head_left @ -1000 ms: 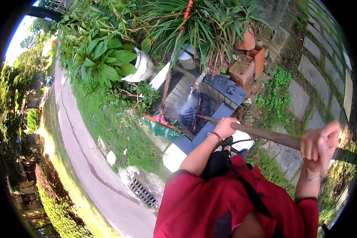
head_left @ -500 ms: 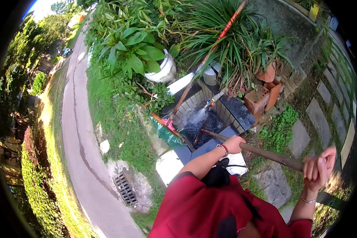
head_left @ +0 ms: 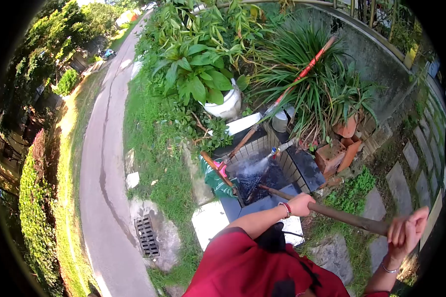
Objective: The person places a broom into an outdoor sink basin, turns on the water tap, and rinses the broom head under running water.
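My left hand (head_left: pixel 300 204), with a red bracelet at its wrist, is closed round the middle of a long wooden handle (head_left: pixel 349 217). Near the handle's upper end, my right hand (head_left: pixel 405 231) is closed on it, a silver bangle on that wrist. The far end of the handle reaches down to a dark mop-like head (head_left: pixel 260 184) inside a tiled basin (head_left: pixel 291 171). Water sprays over the head from an open tap (head_left: pixel 274 152). Spray blurs part of the head.
Another pole with red wrapping (head_left: pixel 309 67) leans across the basin's corner. A wooden bar with green cloth (head_left: pixel 214 180) lies at its left. Around stand a white pot (head_left: pixel 227 105), a metal can (head_left: pixel 280 121) and bricks (head_left: pixel 330 157). A drain grate (head_left: pixel 146 236) lies lower left.
The view has swung, so the basin and plants sit farther right and lower. Both hands keep hold of the handle, and the dark head stays in the basin under the spray.
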A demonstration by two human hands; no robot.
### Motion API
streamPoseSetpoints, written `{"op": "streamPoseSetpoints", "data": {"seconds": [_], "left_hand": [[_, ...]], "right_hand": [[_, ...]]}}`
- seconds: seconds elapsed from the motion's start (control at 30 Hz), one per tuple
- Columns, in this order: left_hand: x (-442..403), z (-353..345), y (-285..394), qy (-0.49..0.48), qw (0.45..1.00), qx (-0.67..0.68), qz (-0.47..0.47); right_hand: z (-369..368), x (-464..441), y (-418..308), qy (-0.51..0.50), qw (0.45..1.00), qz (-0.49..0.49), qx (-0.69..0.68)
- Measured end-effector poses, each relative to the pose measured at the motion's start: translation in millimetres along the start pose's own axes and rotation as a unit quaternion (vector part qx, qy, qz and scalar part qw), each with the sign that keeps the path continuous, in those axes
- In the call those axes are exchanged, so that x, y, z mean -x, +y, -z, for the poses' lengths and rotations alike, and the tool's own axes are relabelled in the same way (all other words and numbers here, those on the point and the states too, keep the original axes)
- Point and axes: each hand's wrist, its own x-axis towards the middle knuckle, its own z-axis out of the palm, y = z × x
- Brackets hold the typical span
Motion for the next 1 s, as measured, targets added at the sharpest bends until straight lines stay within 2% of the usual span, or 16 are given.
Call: {"op": "streamPoseSetpoints", "data": {"seconds": [0.1, 0.17, 0.23, 0.27, 0.3, 0.37, 0.43, 0.5, 0.57, 0.63, 0.7, 0.73, 0.83, 0.97, 1.0], "left_hand": [[10, 22, 62, -0.015, 1.0, 0.021, -0.014], [10, 30, 62, -0.013, 0.999, 0.019, -0.024], [5, 30, 32, 0.026, 0.999, 0.036, 0.003], [-1, 21, -6, 0.029, 0.998, 0.009, 0.054], [-5, 14, -35, 0.041, 0.997, -0.001, 0.063], [-14, 14, -44, 0.056, 0.996, -0.013, 0.061], [-7, 20, -25, 0.021, 0.998, -0.019, 0.06], [2, 21, -1, 0.035, 0.999, 0.006, 0.018], [14, 22, 25, 0.035, 0.999, 0.015, -0.003], [15, 22, 15, 0.051, 0.999, 0.017, 0.006], [15, 10, -25, 0.087, 0.996, 0.005, 0.015], [10, 9, -48, 0.059, 0.997, -0.004, 0.049], [1, 14, -31, 0.01, 0.999, -0.016, 0.049], [16, 25, 38, 0.029, 1.0, 0.01, 0.007], [20, 29, 46, 0.027, 1.0, 0.007, 0.003]], "right_hand": [[0, -9, -39, -0.025, 0.994, 0.099, -0.035], [-45, -12, -33, 0.2, 0.972, 0.118, 0.037], [-35, -22, 5, 0.111, 0.99, 0.083, -0.022], [-30, -22, 32, 0.028, 0.997, 0.048, -0.059], [-25, -22, 59, -0.051, 0.995, 0.006, -0.089], [-44, -26, 55, 0.023, 0.997, -0.044, -0.057], [-32, -25, 32, -0.002, 0.998, -0.049, -0.029], [-27, -20, 0, -0.032, 0.999, 0.009, -0.024], [-44, -17, -23, -0.022, 0.991, 0.134, 0.01], [-46, -20, -5, -0.056, 0.99, 0.125, -0.023], [-53, -14, 35, -0.049, 0.994, 0.04, -0.086], [-62, -7, 54, -0.036, 0.995, 0.019, -0.087], [-42, -15, 42, 0.037, 0.999, -0.006, -0.038], [-35, -16, -17, -0.001, 0.996, 0.086, -0.035], [-49, -13, -21, 0.086, 0.988, 0.128, 0.0]]}}
